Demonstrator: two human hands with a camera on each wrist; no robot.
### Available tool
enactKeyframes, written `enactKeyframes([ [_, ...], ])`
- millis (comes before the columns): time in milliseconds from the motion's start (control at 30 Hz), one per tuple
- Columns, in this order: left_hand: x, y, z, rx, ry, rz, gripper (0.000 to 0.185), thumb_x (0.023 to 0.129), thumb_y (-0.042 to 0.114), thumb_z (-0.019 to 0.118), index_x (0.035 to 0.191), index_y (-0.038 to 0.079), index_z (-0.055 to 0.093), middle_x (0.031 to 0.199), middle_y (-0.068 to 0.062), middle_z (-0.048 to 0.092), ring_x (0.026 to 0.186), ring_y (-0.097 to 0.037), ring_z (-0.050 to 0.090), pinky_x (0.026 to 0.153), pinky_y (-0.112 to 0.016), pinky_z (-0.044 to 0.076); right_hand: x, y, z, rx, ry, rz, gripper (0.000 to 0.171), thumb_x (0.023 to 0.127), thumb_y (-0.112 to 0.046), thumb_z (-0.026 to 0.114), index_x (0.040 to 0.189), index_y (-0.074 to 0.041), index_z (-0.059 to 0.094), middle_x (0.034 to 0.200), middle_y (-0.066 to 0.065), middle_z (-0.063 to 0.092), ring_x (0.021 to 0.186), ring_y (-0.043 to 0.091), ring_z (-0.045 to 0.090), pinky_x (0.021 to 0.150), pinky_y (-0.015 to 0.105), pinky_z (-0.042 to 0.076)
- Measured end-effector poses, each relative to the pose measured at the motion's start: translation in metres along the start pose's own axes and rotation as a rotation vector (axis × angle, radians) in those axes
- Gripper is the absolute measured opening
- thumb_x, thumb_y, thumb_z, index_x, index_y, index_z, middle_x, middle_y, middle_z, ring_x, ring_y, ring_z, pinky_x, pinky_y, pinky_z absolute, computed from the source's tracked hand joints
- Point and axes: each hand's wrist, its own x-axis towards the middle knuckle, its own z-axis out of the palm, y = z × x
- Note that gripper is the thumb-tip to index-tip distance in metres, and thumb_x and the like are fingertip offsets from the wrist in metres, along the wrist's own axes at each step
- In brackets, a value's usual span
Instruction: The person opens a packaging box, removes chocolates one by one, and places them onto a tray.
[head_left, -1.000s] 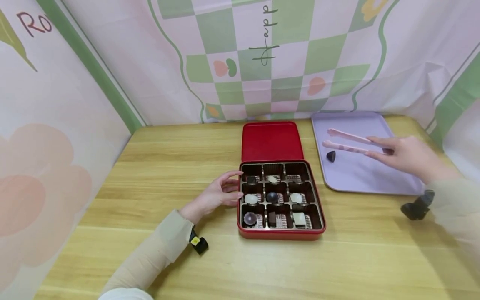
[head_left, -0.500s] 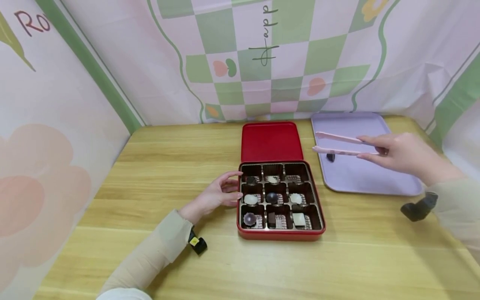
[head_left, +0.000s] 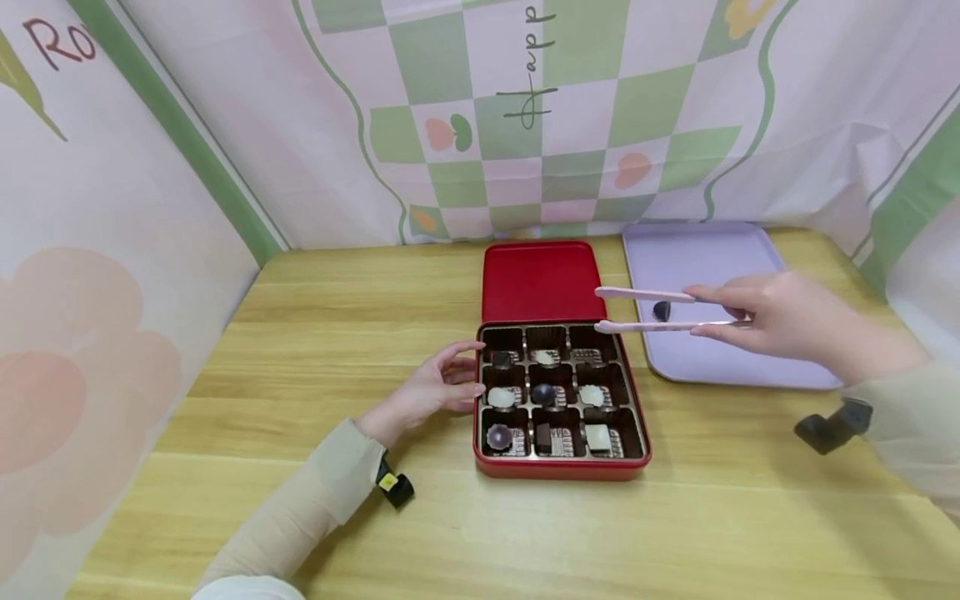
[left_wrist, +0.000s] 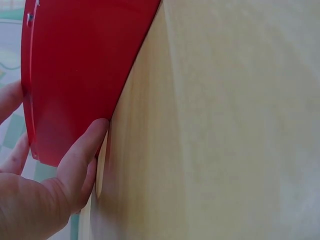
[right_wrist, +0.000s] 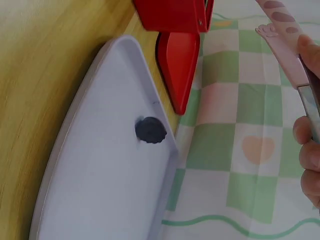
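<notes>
Pink plastic tongs (head_left: 660, 310): pinched in right hand (head_left: 780, 321), tips parted, long axis pointing left over red tin chocolate box (head_left: 561, 400) on wooden table (head_left: 375, 333). Left hand (head_left: 435, 390): fingers relaxed, touching box's left wall. Dark chocolate (head_left: 662, 311): on lilac tray (head_left: 720, 250), between the tong arms.

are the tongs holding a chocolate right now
No, the pink tongs in the right hand are spread with nothing between their tips, and the dark chocolate lies on the purple tray.
</notes>
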Motion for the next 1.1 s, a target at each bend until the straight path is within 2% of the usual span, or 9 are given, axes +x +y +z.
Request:
enactKeyframes([
  [200,-0.001,-0.001,0.001,-0.001,0.016,0.005,0.064,0.086,-0.007,0.060,0.142,0.015,0.038,0.138,-0.020,0.038,0.120,-0.028,0.045,0.083,-0.041,0.058,0.004,-0.012,0.001,0.051,-0.064,-0.042,0.064,0.089,-0.064,0.045,0.103,-0.007,0.072,0.063,-0.014,0.054,0.055,-0.008,0.032,0.040,0.012,0.029],
  [300,-0.001,-0.001,0.001,0.000,0.021,0.002,0.064,0.086,-0.007,0.060,0.142,0.015,0.038,0.138,-0.020,0.039,0.119,-0.028,0.045,0.083,-0.041,0.058,0.004,-0.018,0.000,0.060,-0.101,-0.064,0.058,0.087,-0.059,0.055,0.103,-0.006,0.072,0.063,-0.016,0.051,0.055,-0.009,0.031,0.041,0.013,0.030],
  [433,-0.001,-0.001,0.001,0.003,0.018,0.005,0.063,0.087,-0.006,0.060,0.142,0.015,0.038,0.137,-0.020,0.039,0.119,-0.028,0.046,0.083,-0.042,0.059,0.004,-0.026,-0.001,0.050,-0.163,-0.067,0.047,0.078,-0.047,0.072,0.105,-0.008,0.072,0.065,-0.017,0.051,0.056,-0.008,0.034,0.043,0.015,0.035],
  [500,-0.001,-0.001,0.001,0.002,0.016,0.005,0.063,0.087,-0.006,0.060,0.143,0.015,0.038,0.137,-0.020,0.039,0.119,-0.028,0.046,0.083,-0.042,0.059,0.004,-0.029,-0.001,0.044,-0.190,-0.058,0.046,0.073,-0.042,0.077,0.106,-0.010,0.072,0.068,-0.016,0.056,0.056,-0.008,0.038,0.044,0.017,0.039],
  [667,-0.001,0.000,0.002,0.000,0.010,0.007,0.064,0.087,-0.006,0.060,0.144,0.014,0.036,0.138,-0.022,0.038,0.119,-0.029,0.046,0.084,-0.042,0.058,0.003,-0.031,0.001,0.026,-0.232,-0.050,0.047,0.070,-0.045,0.079,0.105,-0.015,0.073,0.075,-0.009,0.068,0.055,-0.004,0.050,0.047,0.024,0.049],
  [800,0.000,0.000,0.002,-0.004,0.012,0.006,0.064,0.087,-0.006,0.060,0.144,0.014,0.036,0.138,-0.022,0.038,0.119,-0.029,0.046,0.084,-0.042,0.058,0.000,-0.031,0.002,0.012,-0.257,-0.052,0.047,0.068,-0.046,0.079,0.102,-0.015,0.074,0.078,-0.004,0.071,0.057,0.007,0.060,0.051,0.029,0.055],
  [900,-0.001,0.000,0.002,-0.002,0.013,0.006,0.064,0.087,-0.006,0.060,0.144,0.014,0.036,0.138,-0.022,0.038,0.120,-0.029,0.046,0.084,-0.042,0.058,-0.001,-0.031,0.002,0.009,-0.279,-0.051,0.046,0.066,-0.045,0.080,0.102,-0.016,0.074,0.078,-0.003,0.071,0.058,0.007,0.061,0.051,0.029,0.055],
  [1100,-0.001,0.002,0.003,0.001,0.015,0.004,0.064,0.087,-0.006,0.060,0.143,0.014,0.037,0.138,-0.021,0.038,0.119,-0.029,0.045,0.084,-0.042,0.058,0.003,-0.034,0.003,0.011,-0.316,-0.051,0.045,0.063,-0.036,0.084,0.101,-0.016,0.074,0.073,-0.010,0.068,0.056,-0.003,0.053,0.049,0.022,0.051],
])
